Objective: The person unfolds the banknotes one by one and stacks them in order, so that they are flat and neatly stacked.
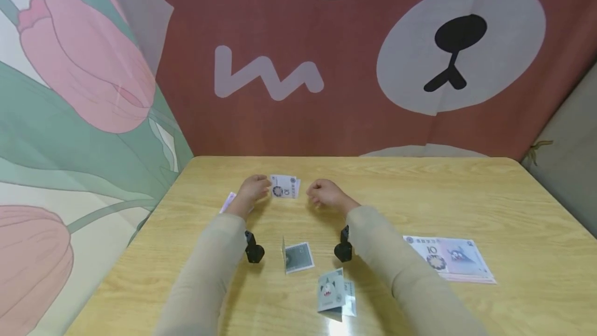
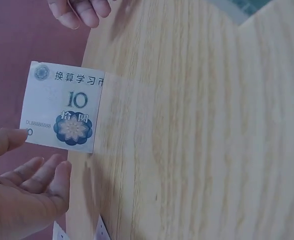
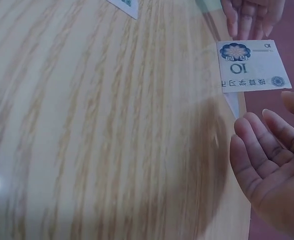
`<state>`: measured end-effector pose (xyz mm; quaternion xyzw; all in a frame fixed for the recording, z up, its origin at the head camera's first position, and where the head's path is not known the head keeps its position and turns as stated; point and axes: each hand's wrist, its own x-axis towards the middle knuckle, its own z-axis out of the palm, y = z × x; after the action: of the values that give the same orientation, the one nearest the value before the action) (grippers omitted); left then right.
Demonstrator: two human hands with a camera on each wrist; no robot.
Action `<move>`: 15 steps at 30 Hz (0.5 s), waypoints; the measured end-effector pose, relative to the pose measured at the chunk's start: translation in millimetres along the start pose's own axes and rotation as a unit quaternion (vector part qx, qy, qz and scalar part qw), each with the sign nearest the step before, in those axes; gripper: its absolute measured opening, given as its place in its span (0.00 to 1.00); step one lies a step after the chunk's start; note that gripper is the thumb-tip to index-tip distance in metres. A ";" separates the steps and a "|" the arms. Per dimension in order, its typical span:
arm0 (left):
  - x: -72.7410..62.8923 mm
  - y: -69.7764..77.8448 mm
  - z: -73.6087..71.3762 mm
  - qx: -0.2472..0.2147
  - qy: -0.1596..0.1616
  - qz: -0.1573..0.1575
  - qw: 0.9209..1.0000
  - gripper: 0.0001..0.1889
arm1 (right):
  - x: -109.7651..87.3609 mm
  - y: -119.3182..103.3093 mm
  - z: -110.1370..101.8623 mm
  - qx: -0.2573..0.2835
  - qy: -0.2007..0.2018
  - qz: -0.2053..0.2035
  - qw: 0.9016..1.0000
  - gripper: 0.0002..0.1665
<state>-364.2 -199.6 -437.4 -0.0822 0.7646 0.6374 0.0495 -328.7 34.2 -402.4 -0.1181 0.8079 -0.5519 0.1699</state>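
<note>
A folded 10 play banknote [image 1: 283,186] stands on edge on the far part of the wooden table, its printed half facing me and a strip of the other half showing at its right. My left hand [image 1: 255,188] is at the note's left edge. In the left wrist view one fingertip overlaps the note's lower corner [image 2: 57,107], while the other fingers curve loosely below it. To the right of the note, my right hand [image 1: 324,193] is a short way off, fingers loosely bent and holding nothing. The right wrist view shows its palm [image 3: 282,185] apart from the note.
Nearer me stand two folded greenish notes [image 1: 298,258], [image 1: 330,290]. At right, partly behind my sleeve, lies a stack of larger 10 notes [image 1: 454,258]. A purple note [image 1: 227,202] shows behind my left wrist. A printed curtain [image 1: 280,128] hangs beyond the table's far edge.
</note>
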 end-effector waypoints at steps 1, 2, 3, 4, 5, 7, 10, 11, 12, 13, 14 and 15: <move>-3.5 4.2 2.1 -0.002 -0.003 0.001 1.000 0.26 | 0.4 0.5 0.0 -0.004 0.000 -0.001 1.000 0.09; -10.0 11.0 5.5 0.002 -0.003 -0.001 1.000 0.25 | 0.5 0.8 -0.2 -0.006 -0.002 -0.004 1.000 0.09; -17.3 17.3 8.6 0.010 -0.004 0.003 1.000 0.24 | 0.4 1.2 -0.4 -0.006 -0.004 -0.006 1.000 0.09; -17.2 19.7 11.0 0.020 0.000 -0.001 1.000 0.24 | 0.5 1.4 -0.5 -0.007 -0.004 -0.007 1.000 0.09; -24.2 26.1 14.1 0.029 0.002 0.001 1.000 0.23 | 0.4 1.1 -0.6 -0.006 -0.004 -0.007 1.000 0.09; -35.3 33.0 17.7 0.057 0.008 0.005 0.998 0.21 | -0.5 1.2 0.5 -0.006 -0.003 -0.006 1.000 0.09; -28.5 27.0 19.3 0.080 0.022 0.010 0.997 0.17 | -0.5 -0.1 2.0 0.001 0.001 0.000 1.000 0.08; -19.6 20.2 18.5 0.083 0.025 0.014 0.996 0.15 | -0.6 -1.1 2.3 0.003 0.002 0.001 1.000 0.08; -4.7 7.6 15.9 0.080 0.023 0.032 0.996 0.13 | -0.5 -1.8 2.4 0.006 0.002 0.002 1.000 0.08; 8.1 -2.1 14.8 0.079 0.021 0.034 0.996 0.12 | -0.5 -2.6 2.5 0.007 0.002 0.000 1.000 0.09; 18.4 -8.5 15.1 0.080 0.024 0.029 0.996 0.11 | -0.3 -3.5 2.6 0.008 0.003 -0.001 1.000 0.09; 34.6 -22.0 12.3 0.072 0.017 0.044 0.996 0.09 | -0.3 -4.1 2.4 0.009 0.004 -0.001 1.000 0.09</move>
<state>-394.4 -193.6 -467.1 -0.0554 0.8118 0.5811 0.0146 -327.4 30.8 -399.4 -0.1150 0.8036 -0.5595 0.1671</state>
